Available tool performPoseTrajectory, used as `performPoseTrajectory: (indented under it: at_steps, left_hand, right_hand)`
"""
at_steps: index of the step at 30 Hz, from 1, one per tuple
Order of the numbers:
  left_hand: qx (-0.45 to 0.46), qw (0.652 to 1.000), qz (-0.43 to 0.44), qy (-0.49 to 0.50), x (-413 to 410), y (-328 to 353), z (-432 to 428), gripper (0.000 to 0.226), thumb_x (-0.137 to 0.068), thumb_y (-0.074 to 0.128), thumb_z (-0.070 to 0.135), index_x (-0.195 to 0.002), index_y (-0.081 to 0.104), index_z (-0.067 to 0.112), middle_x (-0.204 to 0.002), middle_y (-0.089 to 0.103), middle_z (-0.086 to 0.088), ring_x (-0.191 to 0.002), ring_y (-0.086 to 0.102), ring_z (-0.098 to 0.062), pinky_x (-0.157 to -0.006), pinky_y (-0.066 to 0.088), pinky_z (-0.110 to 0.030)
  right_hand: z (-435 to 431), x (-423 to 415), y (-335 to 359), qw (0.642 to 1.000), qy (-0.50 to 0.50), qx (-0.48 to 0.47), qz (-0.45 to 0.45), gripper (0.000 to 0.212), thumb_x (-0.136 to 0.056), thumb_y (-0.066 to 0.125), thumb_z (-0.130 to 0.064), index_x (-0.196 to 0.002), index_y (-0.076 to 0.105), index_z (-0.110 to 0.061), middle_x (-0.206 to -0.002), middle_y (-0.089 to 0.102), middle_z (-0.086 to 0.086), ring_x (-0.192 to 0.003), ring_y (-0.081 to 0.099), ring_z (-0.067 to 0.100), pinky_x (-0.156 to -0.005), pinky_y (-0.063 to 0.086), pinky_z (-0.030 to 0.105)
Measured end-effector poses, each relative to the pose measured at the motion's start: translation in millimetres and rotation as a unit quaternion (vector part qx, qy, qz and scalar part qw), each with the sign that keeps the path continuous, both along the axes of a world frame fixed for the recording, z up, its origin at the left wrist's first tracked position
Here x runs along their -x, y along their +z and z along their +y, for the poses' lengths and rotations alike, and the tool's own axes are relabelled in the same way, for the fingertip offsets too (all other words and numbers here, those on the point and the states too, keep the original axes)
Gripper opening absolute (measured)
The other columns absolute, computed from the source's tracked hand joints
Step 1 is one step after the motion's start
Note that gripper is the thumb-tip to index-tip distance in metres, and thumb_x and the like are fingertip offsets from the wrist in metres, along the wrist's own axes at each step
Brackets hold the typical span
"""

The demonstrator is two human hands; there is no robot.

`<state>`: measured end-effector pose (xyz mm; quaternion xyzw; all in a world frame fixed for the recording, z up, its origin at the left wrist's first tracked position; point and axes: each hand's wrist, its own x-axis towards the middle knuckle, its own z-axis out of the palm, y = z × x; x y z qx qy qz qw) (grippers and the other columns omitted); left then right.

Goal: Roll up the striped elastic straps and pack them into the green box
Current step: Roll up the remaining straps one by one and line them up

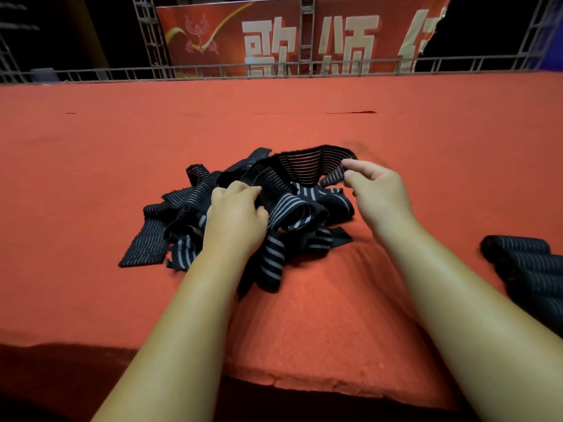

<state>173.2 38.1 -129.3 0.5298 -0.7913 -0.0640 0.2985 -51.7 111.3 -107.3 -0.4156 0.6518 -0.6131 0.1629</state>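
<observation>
Straps (292, 205), black with pale stripes, lie in a loose tangled heap in the middle of the frame, on a table (91, 178) covered with red felt. Some ends spread out flat to the lower left of the heap, and one hangs toward the near edge between the two forearms.

Both hands are at the heap, a little apart from each other. The left hand (236, 222) lies on top of the heap with the fingers curled down into the straps and grips them. The right hand (379, 193) is just to the right of the heap. Its thumb and fingers pinch the end of a raised strap (292, 167). This one stands on its edge and bends in an arc over the back of the heap, from the right hand toward the left hand. I cannot tell if the left hand grips this same piece.

At the right edge of the frame, well apart from the heap, several rolls (524, 260) of the same striped material lie side by side on the table.

Behind the table, in the upper part of the frame, there is a metal railing (122, 73) and a red banner (274, 35) with large white characters.
</observation>
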Motion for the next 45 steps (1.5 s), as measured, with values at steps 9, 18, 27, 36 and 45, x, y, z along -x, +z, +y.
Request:
performPoseTrajectory:
  at_steps: [9, 18, 27, 36, 45]
  left_hand:
    - [-0.058, 0.996, -0.043, 0.051, 3, 2, 13, 0.042, -0.107, 0.051, 0.031, -0.141, 0.061, 0.01, -0.153, 0.048, -0.006, -0.136, 0.038, -0.036, -0.106, 0.043, -0.052]
    - [0.021, 1.0, 0.005, 0.007, 9, 1, 27, 0.037, -0.105, 0.058, 0.024, -0.14, 0.068, 0.018, -0.14, 0.06, -0.002, -0.133, 0.043, -0.034, -0.106, 0.043, -0.049]
    - [0.183, 0.965, 0.125, -0.144, 20, 10, 54, 0.037, -0.087, 0.066, -0.012, -0.109, 0.073, 0.017, -0.11, 0.067, 0.004, -0.109, 0.057, -0.025, -0.094, 0.032, -0.011]
    - [0.23, 0.969, -0.001, -0.094, 26, -9, 56, 0.037, -0.085, 0.067, -0.007, -0.117, 0.077, 0.008, -0.123, 0.063, -0.009, -0.119, 0.051, -0.04, -0.096, 0.048, -0.053]
    - [0.178, 0.938, 0.019, -0.298, 67, -19, 86, 0.023, -0.092, 0.066, 0.001, -0.11, 0.077, 0.011, -0.115, 0.068, -0.002, -0.114, 0.059, -0.027, -0.101, 0.05, -0.041]
  right_hand:
    - [76, 24, 3, 0.983, -0.098, 0.097, -0.117, 0.028, -0.094, 0.068, -0.014, -0.118, 0.081, -0.024, -0.1, 0.081, -0.013, -0.094, 0.077, 0.006, -0.086, 0.061, 0.03]
    - [128, 33, -5, 0.971, -0.181, 0.092, -0.126, 0.038, -0.087, 0.068, -0.028, -0.123, 0.079, -0.028, -0.106, 0.08, -0.017, -0.099, 0.076, 0.007, -0.1, 0.061, 0.045]
    - [132, 30, -29, 0.977, -0.181, -0.109, 0.002, 0.006, -0.084, 0.068, -0.028, -0.088, 0.072, -0.031, -0.116, 0.062, 0.001, -0.109, 0.063, 0.022, -0.104, 0.05, 0.039]
    - [111, 27, -40, 0.934, -0.093, -0.276, 0.204, 0.036, -0.092, 0.066, -0.039, -0.128, 0.068, -0.033, -0.139, 0.057, 0.004, -0.134, 0.045, 0.033, -0.11, 0.039, 0.039]
    - [107, 46, -56, 0.851, -0.121, -0.444, 0.253, 0.043, -0.1, 0.062, -0.042, -0.138, 0.059, -0.023, -0.141, 0.054, 0.005, -0.136, 0.045, 0.034, -0.107, 0.038, 0.042]
